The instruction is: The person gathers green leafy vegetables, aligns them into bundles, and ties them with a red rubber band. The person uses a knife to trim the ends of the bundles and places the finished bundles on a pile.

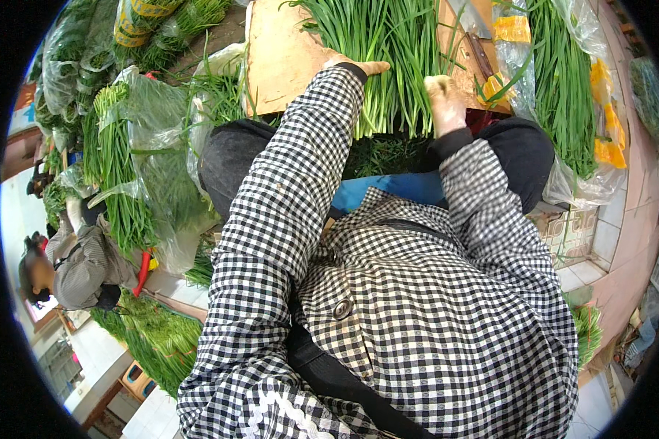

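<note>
A thick spread of garlic chives (398,60) lies on the wooden board (279,60) before me, pale cut ends towards my lap. My left hand (357,63) rests flat against the left side of the chives, its thumb stretched across the stalks. Against their right edge is my right hand (445,101), with curled fingers; whether any stalks are inside it is hidden. To the right of that hand, a knife with a wooden handle (479,54) lies on the board, its blade pointing away from me.
Bagged chives with orange tape (563,93) lie at my right. On the left are a bundle of chives (115,164) in clear plastic and many wrapped greens (66,77). A person (82,269) sits at far left. Loose green leaves (384,156) lie below the board, between my knees.
</note>
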### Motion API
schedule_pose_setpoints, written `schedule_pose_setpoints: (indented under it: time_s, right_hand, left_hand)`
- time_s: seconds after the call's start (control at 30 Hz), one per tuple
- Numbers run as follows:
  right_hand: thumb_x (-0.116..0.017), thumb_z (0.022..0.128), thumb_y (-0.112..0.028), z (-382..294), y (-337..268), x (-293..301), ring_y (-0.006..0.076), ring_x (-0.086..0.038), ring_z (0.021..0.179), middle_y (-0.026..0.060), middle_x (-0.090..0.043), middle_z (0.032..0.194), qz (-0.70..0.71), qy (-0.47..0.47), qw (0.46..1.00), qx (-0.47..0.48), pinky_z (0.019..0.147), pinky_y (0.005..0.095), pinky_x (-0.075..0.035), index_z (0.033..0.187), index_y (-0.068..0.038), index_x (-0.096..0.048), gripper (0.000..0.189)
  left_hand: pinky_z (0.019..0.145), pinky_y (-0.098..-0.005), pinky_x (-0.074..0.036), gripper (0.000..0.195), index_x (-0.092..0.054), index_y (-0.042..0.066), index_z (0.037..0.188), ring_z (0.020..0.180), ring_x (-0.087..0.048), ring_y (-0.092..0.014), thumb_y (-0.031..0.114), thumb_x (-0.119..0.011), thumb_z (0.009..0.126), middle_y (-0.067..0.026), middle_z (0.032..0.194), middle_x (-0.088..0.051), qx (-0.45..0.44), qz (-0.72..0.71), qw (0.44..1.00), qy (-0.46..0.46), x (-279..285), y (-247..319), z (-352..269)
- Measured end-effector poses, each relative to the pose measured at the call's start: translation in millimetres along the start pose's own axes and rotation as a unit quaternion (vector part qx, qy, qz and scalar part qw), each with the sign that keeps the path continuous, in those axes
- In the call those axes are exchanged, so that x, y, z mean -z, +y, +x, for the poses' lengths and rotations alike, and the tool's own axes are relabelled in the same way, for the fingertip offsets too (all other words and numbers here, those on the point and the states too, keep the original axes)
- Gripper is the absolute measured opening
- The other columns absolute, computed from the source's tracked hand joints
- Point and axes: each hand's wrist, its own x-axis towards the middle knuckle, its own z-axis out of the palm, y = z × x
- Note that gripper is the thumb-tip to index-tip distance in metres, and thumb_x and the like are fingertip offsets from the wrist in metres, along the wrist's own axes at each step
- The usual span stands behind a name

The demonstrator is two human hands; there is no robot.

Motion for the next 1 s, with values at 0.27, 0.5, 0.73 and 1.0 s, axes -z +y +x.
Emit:
schedule_pose_setpoints:
  time_s: [0.27, 0.5, 0.73, 1.0]
  right_hand:
    - [-0.06, 0.078, -0.026, 50.5, 93.6, 0.5, 0.0427, -0.054, 0.1, 0.029, -0.057, 0.104, -0.147, 0.051, 0.982, -0.105, 0.089, 0.0465, -0.042, 0.112, 0.002, -0.054, 0.044]
    - [-0.048, 0.085, -0.023, 48.0, 39.3, 2.9, 0.0341, -0.06, 0.092, 0.0213, -0.063, 0.097, -0.295, -0.035, 0.951, -0.086, 0.086, 0.0428, -0.047, 0.11, -0.005, -0.057, 0.033]
    - [-0.055, 0.084, -0.02, 31.5, 14.7, -56.9, 0.039, -0.049, 0.112, 0.0264, -0.047, 0.122, -0.19, -0.127, 0.974, 0.0, 0.097, 0.0406, -0.04, 0.129, -0.004, -0.045, 0.049]
    - [-0.07, 0.073, -0.023, 38.2, 15.8, -36.8, 0.0372, -0.053, 0.102, 0.024, -0.053, 0.112, -0.029, -0.047, 0.995, -0.082, 0.089, 0.041, -0.043, 0.124, -0.002, -0.047, 0.06]
  left_hand:
    - [0.107, -0.0336, -0.032, 0.118, -0.019, -0.007, 0.139, 0.131, -0.034, -0.029, 0.058, -0.078, 0.059, -0.0214, 0.143, -0.03, 0.003, -0.009, 0.999, -0.03, -11.6, 13.2, 15.6]
    - [0.109, -0.0315, -0.029, 0.118, -0.015, -0.007, 0.14, 0.132, -0.03, -0.026, 0.051, -0.08, 0.06, -0.0193, 0.144, -0.028, -0.01, -0.032, 0.998, -0.054, -9.4, 21.9, 11.8]
    - [0.107, -0.0301, -0.032, 0.122, -0.013, -0.007, 0.139, 0.128, -0.038, -0.028, 0.04, -0.087, 0.055, -0.0203, 0.142, -0.033, -0.004, -0.082, 0.996, 0.029, -18.1, 7.2, -10.3]
    - [0.1, -0.0329, -0.04, 0.128, -0.003, -0.003, 0.143, 0.123, -0.044, -0.03, 0.05, -0.082, 0.058, -0.0236, 0.135, -0.041, 0.013, 0.017, 0.999, 0.043, -1.6, 16.4, -1.9]
